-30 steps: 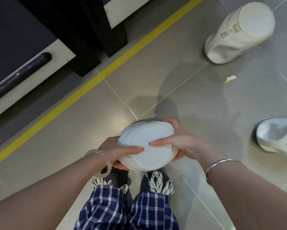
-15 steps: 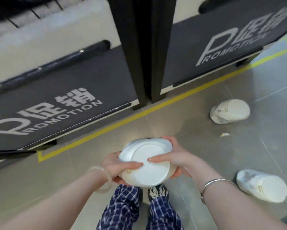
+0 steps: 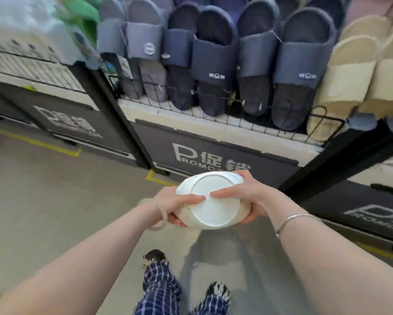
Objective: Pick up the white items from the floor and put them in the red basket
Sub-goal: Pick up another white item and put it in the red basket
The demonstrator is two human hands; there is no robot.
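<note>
A white round item (image 3: pixel 213 205) with a flat circular base is held in front of me, base turned up toward the camera. My left hand (image 3: pixel 177 204) grips its left side and my right hand (image 3: pixel 245 196) grips its right side, thumbs meeting on the base. The item is at about waist height, above the grey floor. No red basket is in view. The other white items on the floor are out of sight.
A shop shelf (image 3: pixel 213 130) stands straight ahead with dark blue slippers (image 3: pixel 213 57) and beige slippers (image 3: pixel 354 71) behind a wire rail. Dark promotion panels (image 3: pixel 211 162) run along its base. Yellow floor tape (image 3: pixel 41 143) marks the shelf edge. My feet (image 3: pixel 217 289) are below.
The view has tilted up from the floor to the shelf as I rose. Both hands kept hold of the white item and lifted it. The floor items left the view.
</note>
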